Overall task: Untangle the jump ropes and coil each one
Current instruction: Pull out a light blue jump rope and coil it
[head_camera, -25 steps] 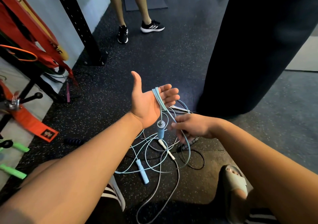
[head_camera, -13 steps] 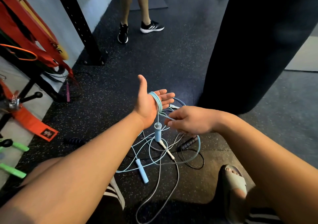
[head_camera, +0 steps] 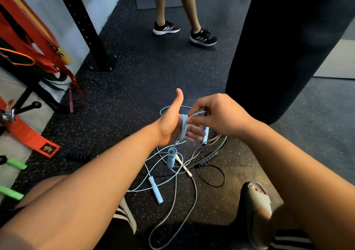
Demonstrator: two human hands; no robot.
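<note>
My left hand [head_camera: 171, 123] is held out flat, thumb up, with the light blue jump rope [head_camera: 184, 124] wound in several turns around its palm. One blue handle [head_camera: 171, 158] hangs below that hand. My right hand [head_camera: 219, 115] pinches a stretch of the same blue rope just above my left fingers. On the floor below lies a tangle: a second blue handle [head_camera: 156, 190], a white-handled rope [head_camera: 183, 165] and a black rope with a ribbed black handle [head_camera: 208, 158].
A black punching bag [head_camera: 288, 44] hangs close at the right. Another person's legs in black trainers [head_camera: 203, 37] stand ahead. A black rack post [head_camera: 90, 38], red straps [head_camera: 38, 38] and green handles [head_camera: 15, 164] are at the left. My sandalled foot [head_camera: 257, 200] rests by the ropes.
My right hand has risen from below my left hand to above its fingers, carrying the blue rope over. The person ahead has stepped to the right.
</note>
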